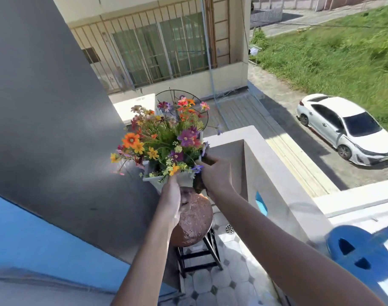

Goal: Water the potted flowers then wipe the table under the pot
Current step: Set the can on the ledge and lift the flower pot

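Note:
A white square pot (184, 178) full of mixed orange, purple and yellow flowers (164, 138) is held up just above a round rusty-brown table top (196, 219) on black legs. My left hand (171, 199) grips the pot from below at its near edge. My right hand (217, 173) is closed around a dark brown cloth (199, 184) and presses against the pot's right side. The table top shows pale, wet-looking patches. Whether the pot's base still touches the table is hidden by my left hand.
A grey wall stands close on the left. A low white parapet (272, 173) runs along the right, with a blue round object (361, 255) beside it. The tiled floor has a drain (229, 228). A white car (345, 129) is parked far below.

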Demonstrator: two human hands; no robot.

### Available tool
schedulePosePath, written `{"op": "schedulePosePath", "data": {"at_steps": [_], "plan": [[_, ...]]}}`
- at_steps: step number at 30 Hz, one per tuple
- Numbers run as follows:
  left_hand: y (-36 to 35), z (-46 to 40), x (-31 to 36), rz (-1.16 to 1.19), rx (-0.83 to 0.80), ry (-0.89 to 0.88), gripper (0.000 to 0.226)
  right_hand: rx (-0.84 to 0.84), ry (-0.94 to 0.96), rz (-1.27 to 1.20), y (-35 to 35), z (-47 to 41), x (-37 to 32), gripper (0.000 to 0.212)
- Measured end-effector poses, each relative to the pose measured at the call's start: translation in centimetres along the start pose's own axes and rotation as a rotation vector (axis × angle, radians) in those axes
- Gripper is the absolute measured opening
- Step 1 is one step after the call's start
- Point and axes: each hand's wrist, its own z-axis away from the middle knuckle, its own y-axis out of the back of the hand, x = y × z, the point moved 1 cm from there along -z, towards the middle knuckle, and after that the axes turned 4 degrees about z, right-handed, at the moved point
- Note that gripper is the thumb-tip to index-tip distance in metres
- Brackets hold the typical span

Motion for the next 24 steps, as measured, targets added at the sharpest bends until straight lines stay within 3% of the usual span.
{"op": "schedulePosePath", "data": {"at_steps": [6,11,14,20,24], "plan": [[-0.5,0.1,-0.2,-0.060,0.083,-0.005,0.022,-0.090,0.073,0.024,-0.3,1.1,0.9,0.014],[-0.5,0.4,0.8,-0.022,0.041,-0.027,0.035,-0.116,0.189,0.065,-0.4,1.9,0.6,0.014],[0.4,0.4,1.5,0.032,-0.010,-0.034,0.037,-0.154,0.305,0.094,-0.3,2.0,0.0,0.024],[1.7,1.4,1.3,0.275,-0.151,0.016,0.033,-0.019,0.493,0.248,0.7,-3.9,-2.2,0.016],[1.8,2.2,2.2,0.335,-0.184,-0.004,0.026,0.041,0.422,0.363,1.8,-6.3,0.1,0.021]]}}
